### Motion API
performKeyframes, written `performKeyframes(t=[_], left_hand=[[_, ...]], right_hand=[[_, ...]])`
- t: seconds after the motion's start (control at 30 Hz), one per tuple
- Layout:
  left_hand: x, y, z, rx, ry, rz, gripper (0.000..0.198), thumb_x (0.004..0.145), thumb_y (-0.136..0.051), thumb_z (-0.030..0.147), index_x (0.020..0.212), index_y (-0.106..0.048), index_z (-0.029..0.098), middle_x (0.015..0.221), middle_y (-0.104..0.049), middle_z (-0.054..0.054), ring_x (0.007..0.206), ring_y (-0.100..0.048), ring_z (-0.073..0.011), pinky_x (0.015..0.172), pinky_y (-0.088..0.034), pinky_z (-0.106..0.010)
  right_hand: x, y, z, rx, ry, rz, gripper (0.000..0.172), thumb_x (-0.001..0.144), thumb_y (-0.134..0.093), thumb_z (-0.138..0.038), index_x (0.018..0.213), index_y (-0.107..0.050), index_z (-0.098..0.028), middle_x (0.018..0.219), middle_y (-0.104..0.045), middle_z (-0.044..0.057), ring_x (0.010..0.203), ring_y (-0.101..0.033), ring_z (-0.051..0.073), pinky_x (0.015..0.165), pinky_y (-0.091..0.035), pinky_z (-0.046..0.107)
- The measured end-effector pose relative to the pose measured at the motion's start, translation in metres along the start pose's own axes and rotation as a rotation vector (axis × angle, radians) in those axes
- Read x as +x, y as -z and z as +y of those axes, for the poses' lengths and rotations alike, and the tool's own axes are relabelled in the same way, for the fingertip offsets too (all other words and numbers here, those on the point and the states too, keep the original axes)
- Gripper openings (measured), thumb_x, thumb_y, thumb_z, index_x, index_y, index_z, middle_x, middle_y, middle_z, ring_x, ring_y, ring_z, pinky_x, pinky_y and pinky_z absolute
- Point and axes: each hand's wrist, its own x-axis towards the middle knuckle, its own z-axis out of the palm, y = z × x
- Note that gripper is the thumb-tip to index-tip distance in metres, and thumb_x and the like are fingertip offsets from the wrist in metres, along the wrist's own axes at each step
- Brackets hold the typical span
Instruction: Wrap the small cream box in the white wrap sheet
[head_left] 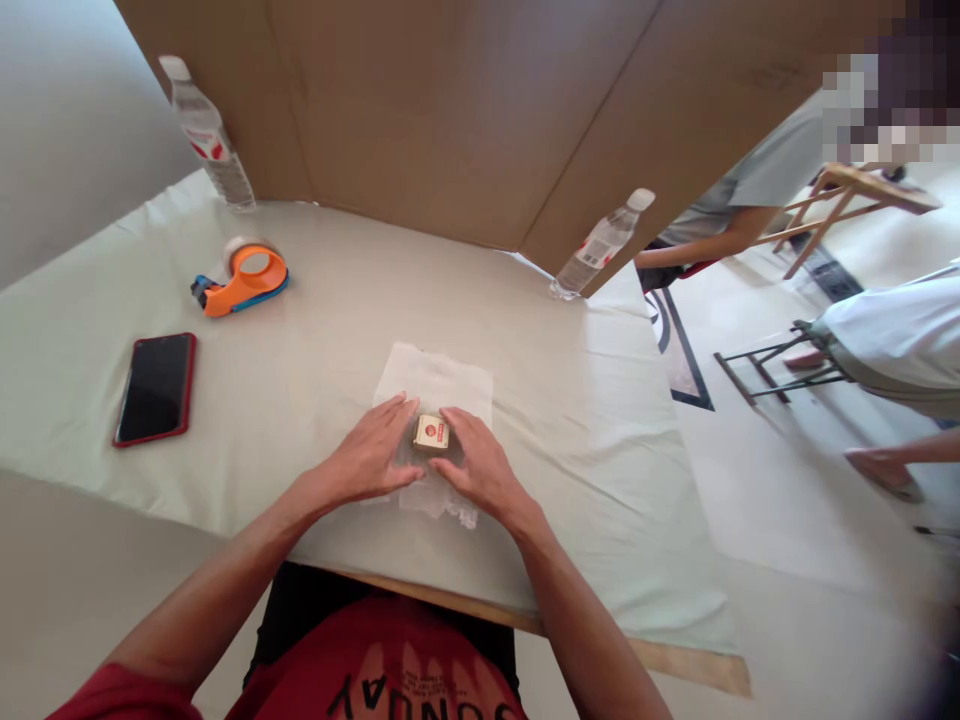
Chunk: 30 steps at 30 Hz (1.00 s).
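A small cream-coloured box (431,432) with red printing lies on a translucent white wrapping sheet (442,375), which looks like bubble wrap and is ragged along its near edge. To the left of the box is my left hand (375,450), its fingers and thumb spread apart and nothing held. My right hand (484,462) curves around the box's right side, thumb and fingers apart. Its fingertips come very close to the box; whether they touch it I cannot tell. The hands cover parts of the sheet on both sides.
On the cloth-covered table (315,300) are an orange tape dispenser (244,280) and a red-edged phone (156,388). Water bottles stand at left (210,140) and right (600,245) before a cardboard partition (420,120). Other people sit beyond it at right, near a folding stool (780,365).
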Motion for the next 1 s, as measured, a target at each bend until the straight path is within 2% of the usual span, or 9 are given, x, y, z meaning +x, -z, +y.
performKeyframes(t=[0.17,0.3,0.4,0.5,0.57,0.63,0.73,0.83,1.0], left_hand=[[0.0,-0.021,-0.004,0.094,0.011,-0.054,0.093,0.077,-0.071,0.043,0.152,-0.027,0.011,0.156,-0.04,-0.025,0.149,-0.032,-0.0391,0.119,-0.031,-0.056],[0.003,-0.019,-0.001,0.172,0.049,-0.046,0.09,0.079,-0.068,0.045,0.15,-0.031,0.006,0.156,-0.038,-0.026,0.15,-0.03,-0.0384,0.121,-0.027,-0.053],[0.007,-0.014,0.0,0.204,0.059,-0.051,0.087,0.079,-0.068,0.047,0.15,-0.034,0.009,0.157,-0.039,-0.023,0.149,-0.03,-0.0377,0.121,-0.026,-0.051],[0.009,-0.012,0.001,0.226,0.075,-0.073,0.087,0.079,-0.068,0.049,0.15,-0.036,0.01,0.158,-0.038,-0.022,0.149,-0.03,-0.0387,0.121,-0.024,-0.052],[0.009,-0.012,0.002,0.239,0.087,-0.083,0.087,0.079,-0.069,0.05,0.149,-0.037,0.009,0.158,-0.037,-0.022,0.149,-0.029,-0.039,0.122,-0.024,-0.052],[0.008,-0.012,0.003,0.253,0.098,-0.085,0.085,0.079,-0.069,0.05,0.148,-0.039,0.011,0.158,-0.037,-0.021,0.149,-0.029,-0.0391,0.122,-0.023,-0.052],[0.009,-0.013,0.007,0.28,0.112,-0.078,0.08,0.08,-0.069,0.05,0.146,-0.043,0.013,0.158,-0.038,-0.02,0.149,-0.029,-0.0395,0.121,-0.024,-0.053],[0.01,-0.014,0.01,0.309,0.112,-0.065,0.078,0.079,-0.07,0.049,0.145,-0.046,0.013,0.155,-0.041,-0.021,0.147,-0.032,-0.0409,0.119,-0.027,-0.054],[0.01,-0.018,0.008,0.339,0.086,-0.025,0.074,0.081,-0.068,0.051,0.142,-0.05,0.013,0.154,-0.043,-0.022,0.145,-0.035,-0.0405,0.118,-0.029,-0.055]], right_hand=[[0.0,-0.005,0.01,-0.053,-0.012,0.065,0.045,0.085,-0.064,-0.026,0.13,-0.059,-0.022,0.125,-0.069,0.013,0.114,-0.064,0.03,0.099,-0.051,0.049],[-0.012,0.028,0.028,-0.05,-0.085,0.26,0.045,0.085,-0.066,-0.033,0.127,-0.06,-0.022,0.126,-0.068,0.013,0.116,-0.063,0.029,0.097,-0.053,0.047],[-0.028,0.053,0.052,-0.078,-0.236,0.377,0.047,0.083,-0.067,-0.038,0.126,-0.06,-0.021,0.123,-0.069,0.013,0.109,-0.065,0.028,0.089,-0.056,0.045],[-0.047,0.063,0.078,-0.128,-0.355,0.378,0.051,0.081,-0.066,-0.044,0.125,-0.061,-0.018,0.122,-0.069,0.015,0.106,-0.066,0.03,0.086,-0.057,0.047],[-0.057,0.063,0.088,-0.18,-0.361,0.36,0.054,0.083,-0.062,-0.047,0.127,-0.06,-0.016,0.122,-0.068,0.018,0.112,-0.064,0.033,0.092,-0.054,0.053],[-0.062,0.062,0.085,-0.265,-0.311,0.415,0.057,0.084,-0.062,-0.049,0.13,-0.058,-0.015,0.13,-0.063,0.02,0.122,-0.058,0.036,0.1,-0.048,0.059],[-0.057,0.059,0.059,-0.339,-0.188,0.546,0.053,0.087,-0.064,-0.042,0.133,-0.056,-0.018,0.136,-0.059,0.019,0.129,-0.054,0.034,0.106,-0.044,0.058],[-0.04,0.048,0.023,-0.284,-0.016,0.425,0.04,0.09,-0.061,-0.029,0.13,-0.058,-0.023,0.129,-0.065,0.013,0.122,-0.059,0.028,0.104,-0.047,0.05],[-0.014,0.014,-0.007,-0.322,0.06,-0.073,0.033,0.087,-0.066,-0.024,0.119,-0.065,-0.02,0.127,-0.068,0.013,0.118,-0.06,0.03,0.095,-0.049,0.048]])
